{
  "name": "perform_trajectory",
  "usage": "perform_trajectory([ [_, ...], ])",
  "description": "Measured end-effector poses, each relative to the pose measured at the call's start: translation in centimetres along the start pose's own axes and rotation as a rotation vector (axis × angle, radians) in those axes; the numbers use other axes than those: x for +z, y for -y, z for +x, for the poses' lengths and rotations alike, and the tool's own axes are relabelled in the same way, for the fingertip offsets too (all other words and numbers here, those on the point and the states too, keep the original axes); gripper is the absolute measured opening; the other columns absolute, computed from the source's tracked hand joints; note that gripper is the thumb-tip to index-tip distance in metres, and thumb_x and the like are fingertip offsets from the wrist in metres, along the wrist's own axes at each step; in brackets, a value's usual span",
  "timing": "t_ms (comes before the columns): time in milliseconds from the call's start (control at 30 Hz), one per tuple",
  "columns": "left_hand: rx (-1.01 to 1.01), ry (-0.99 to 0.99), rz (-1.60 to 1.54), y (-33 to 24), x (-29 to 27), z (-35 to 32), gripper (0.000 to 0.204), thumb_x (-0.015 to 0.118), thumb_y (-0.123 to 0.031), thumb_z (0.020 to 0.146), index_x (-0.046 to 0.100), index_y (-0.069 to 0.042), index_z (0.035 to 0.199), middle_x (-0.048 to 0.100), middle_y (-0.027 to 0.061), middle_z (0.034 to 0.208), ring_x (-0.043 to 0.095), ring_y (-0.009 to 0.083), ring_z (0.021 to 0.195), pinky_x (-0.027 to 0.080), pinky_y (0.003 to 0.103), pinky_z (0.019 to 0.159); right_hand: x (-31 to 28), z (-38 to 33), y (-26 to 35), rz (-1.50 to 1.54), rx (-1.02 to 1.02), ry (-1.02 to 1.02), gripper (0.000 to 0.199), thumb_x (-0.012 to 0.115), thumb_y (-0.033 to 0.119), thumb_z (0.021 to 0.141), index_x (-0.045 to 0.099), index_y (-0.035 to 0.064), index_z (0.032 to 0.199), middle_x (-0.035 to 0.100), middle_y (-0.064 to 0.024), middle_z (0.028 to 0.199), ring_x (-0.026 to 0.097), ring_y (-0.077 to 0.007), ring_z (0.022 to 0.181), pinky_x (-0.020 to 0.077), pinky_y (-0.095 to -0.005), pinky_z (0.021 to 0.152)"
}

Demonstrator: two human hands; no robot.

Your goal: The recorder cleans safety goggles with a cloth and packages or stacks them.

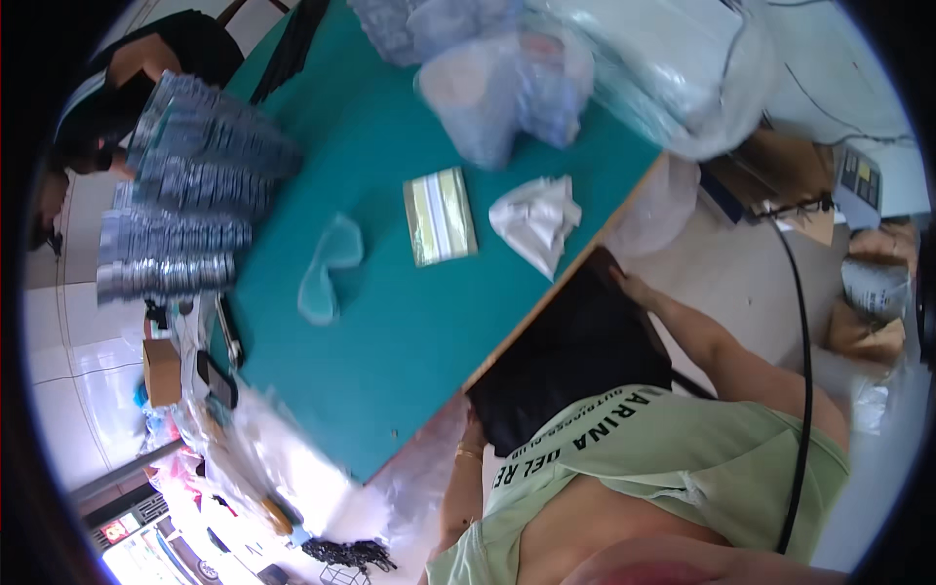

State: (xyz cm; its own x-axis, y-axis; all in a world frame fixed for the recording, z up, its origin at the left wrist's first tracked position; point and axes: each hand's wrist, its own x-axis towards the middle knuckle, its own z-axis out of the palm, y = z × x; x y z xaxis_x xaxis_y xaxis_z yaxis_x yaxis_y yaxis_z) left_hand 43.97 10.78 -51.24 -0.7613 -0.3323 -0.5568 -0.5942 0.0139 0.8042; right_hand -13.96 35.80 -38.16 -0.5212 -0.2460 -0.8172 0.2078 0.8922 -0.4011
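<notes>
A dark, flat black thing (575,341) spans the space between my shirt and the table edge; its exact kind I cannot make out. My left hand (473,429) is closed at its near left edge, the fingers partly hidden. At its far right corner my right hand (632,285) grips the edge. On the green table (370,390) beyond lie a flat gold-coloured packet (425,224) with a pale stripe, a crumpled white piece (536,219) like cloth or film, and a translucent pale-blue piece (331,268), narrow in the middle.
Tall stacks of clear plastic trays (200,195) line the table's left side, where another person (146,63) is. Filled plastic bags (497,88) cover the far end. A black cable (804,370) hangs at right, near cardboard boxes (780,171). A phone (216,378) lies at the left edge.
</notes>
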Motion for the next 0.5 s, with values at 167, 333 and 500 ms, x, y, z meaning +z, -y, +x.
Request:
perform_trajectory([
  [167,-0.068,0.072,-0.099,-4.8,2.5,4.6,0.092,0.077,-0.022,0.080,0.024,-0.009,0.154,0.035,0.0174,0.149,0.047,0.0363,0.127,0.047,0.046,0.102,-1.5,2.0,-7.5,0.292,0.131,0.251,0.096,0.040,0.077,0.090,0.055,-0.0084,0.132,0.062,-0.0184,0.125,0.058,-0.0279,0.116,0.0486,-0.0399,0.095],
  [333,-0.266,0.031,-0.213,-8.3,4.2,-2.9,0.090,0.077,-0.022,0.080,0.026,-0.007,0.153,0.035,0.0178,0.149,0.047,0.0367,0.128,0.048,0.045,0.101,-0.9,5.2,-5.5,0.267,0.108,0.333,0.086,0.037,0.070,0.095,0.054,-0.0047,0.134,0.062,-0.0196,0.127,0.060,-0.0306,0.116,0.0494,-0.0410,0.094],
  [500,-0.437,-0.021,-0.271,-10.5,7.6,-13.9,0.089,0.077,-0.023,0.079,0.028,-0.006,0.152,0.036,0.0182,0.149,0.046,0.0371,0.128,0.049,0.045,0.099,-4.0,4.8,-5.6,0.062,0.032,0.323,0.083,0.038,0.068,0.096,0.056,-0.0042,0.132,0.063,-0.0206,0.125,0.062,-0.0312,0.113,0.0503,-0.0416,0.092],
])
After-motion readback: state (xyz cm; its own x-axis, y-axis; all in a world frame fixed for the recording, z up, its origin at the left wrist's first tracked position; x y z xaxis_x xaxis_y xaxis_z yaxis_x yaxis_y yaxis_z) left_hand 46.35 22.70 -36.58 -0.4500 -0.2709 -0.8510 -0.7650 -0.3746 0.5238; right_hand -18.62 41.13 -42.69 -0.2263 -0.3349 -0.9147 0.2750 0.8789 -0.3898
